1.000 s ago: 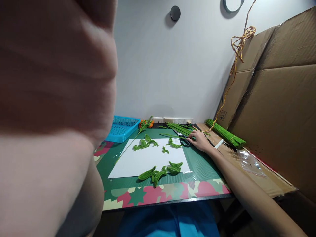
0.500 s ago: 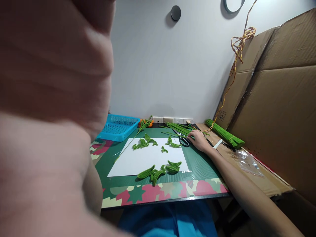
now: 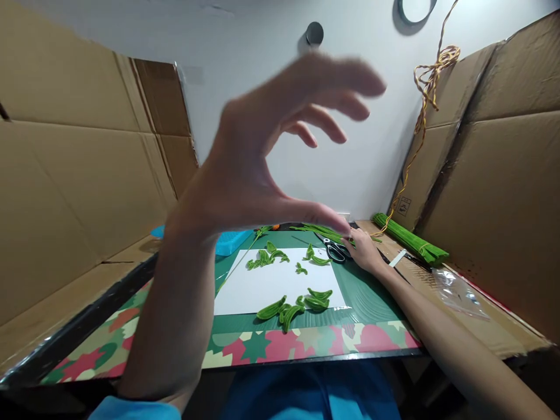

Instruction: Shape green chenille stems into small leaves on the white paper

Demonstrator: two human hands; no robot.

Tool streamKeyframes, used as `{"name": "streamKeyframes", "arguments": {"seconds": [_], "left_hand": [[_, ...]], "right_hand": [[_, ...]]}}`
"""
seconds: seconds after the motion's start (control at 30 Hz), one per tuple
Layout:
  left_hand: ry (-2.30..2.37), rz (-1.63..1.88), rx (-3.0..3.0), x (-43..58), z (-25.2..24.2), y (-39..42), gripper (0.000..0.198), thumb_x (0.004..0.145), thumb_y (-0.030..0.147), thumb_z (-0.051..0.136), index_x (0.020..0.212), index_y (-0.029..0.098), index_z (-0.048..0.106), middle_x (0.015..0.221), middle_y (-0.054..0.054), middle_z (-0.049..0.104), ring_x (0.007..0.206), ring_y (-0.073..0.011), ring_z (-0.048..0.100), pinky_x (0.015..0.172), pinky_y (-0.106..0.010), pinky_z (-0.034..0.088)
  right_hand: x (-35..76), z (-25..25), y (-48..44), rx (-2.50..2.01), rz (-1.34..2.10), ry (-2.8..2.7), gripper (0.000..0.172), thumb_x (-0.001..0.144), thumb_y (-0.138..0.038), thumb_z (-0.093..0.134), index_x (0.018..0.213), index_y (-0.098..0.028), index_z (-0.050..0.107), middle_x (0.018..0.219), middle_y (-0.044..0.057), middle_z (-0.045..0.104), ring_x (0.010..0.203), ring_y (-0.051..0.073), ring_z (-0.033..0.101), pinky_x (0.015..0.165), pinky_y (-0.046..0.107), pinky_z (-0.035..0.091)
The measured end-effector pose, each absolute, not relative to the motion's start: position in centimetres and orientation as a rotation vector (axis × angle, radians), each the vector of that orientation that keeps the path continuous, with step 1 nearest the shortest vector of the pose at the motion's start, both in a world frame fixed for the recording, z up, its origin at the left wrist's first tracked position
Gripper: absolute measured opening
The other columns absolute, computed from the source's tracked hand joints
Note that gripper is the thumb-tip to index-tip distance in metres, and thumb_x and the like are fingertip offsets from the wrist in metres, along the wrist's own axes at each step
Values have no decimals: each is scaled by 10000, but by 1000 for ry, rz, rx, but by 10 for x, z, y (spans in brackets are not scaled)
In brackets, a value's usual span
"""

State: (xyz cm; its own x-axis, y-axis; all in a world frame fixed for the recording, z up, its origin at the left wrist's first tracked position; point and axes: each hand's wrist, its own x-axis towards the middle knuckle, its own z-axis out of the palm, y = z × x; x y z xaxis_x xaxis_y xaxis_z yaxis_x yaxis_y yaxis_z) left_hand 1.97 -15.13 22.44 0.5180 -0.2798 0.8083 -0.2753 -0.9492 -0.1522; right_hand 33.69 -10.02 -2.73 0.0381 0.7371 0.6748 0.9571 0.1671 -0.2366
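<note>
My left hand (image 3: 262, 157) is raised close to the camera, empty, with thumb and fingers spread in a wide curve. My right hand (image 3: 364, 249) rests low at the back right of the table, fingers loosely bent and nothing visible in them. Beside its fingertips are scissors (image 3: 336, 252) with black and white handles. Thin green fuzzy stems (image 3: 319, 231) lie just behind, partly covered by my left thumb. On a white paper sheet (image 3: 249, 294) are several green fuzzy leaf shapes (image 3: 271, 308), some overlapping its front edge. One long green stem (image 3: 231, 271) crosses the sheet's left side.
A blue plastic basket (image 3: 231, 242) is mostly hidden behind my left arm. At right lie a thick bundle of green stems (image 3: 411, 238) and a clear plastic bag (image 3: 459, 291). Cardboard walls (image 3: 503, 192) stand on both sides, with twisted yellow cord (image 3: 422, 111) hanging at right.
My left hand has moved away from the lens and to the right, uncovering the left cardboard wall and now hiding much of the basket. My right hand stays by the scissors.
</note>
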Motion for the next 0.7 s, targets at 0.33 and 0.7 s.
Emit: {"name": "streamKeyframes", "arguments": {"seconds": [0.33, 0.7], "left_hand": [[83, -1208, -3022, 46, 212, -107, 343, 891, 407, 694, 1146, 178, 694, 1091, -73, 748, 1005, -137, 677, 914, -286, 555], [648, -2081, -2594, 5, 229, -113, 465, 1068, 323, 215, 1262, 125, 589, 1181, 31, 666, 1101, -112, 692, 903, -232, 516]], "right_hand": [[329, -24, -106, -1490, -403, -1778, 187, 1011, -280, 493, 888, -206, 612, 913, 92, 674, 888, 263, 592, 804, 375, 416], [331, -27, -102, -1497, -355, -1854, 141, 992, -228, 569, 874, -199, 640, 915, 62, 689, 894, 236, 591, 835, 356, 420]]}}
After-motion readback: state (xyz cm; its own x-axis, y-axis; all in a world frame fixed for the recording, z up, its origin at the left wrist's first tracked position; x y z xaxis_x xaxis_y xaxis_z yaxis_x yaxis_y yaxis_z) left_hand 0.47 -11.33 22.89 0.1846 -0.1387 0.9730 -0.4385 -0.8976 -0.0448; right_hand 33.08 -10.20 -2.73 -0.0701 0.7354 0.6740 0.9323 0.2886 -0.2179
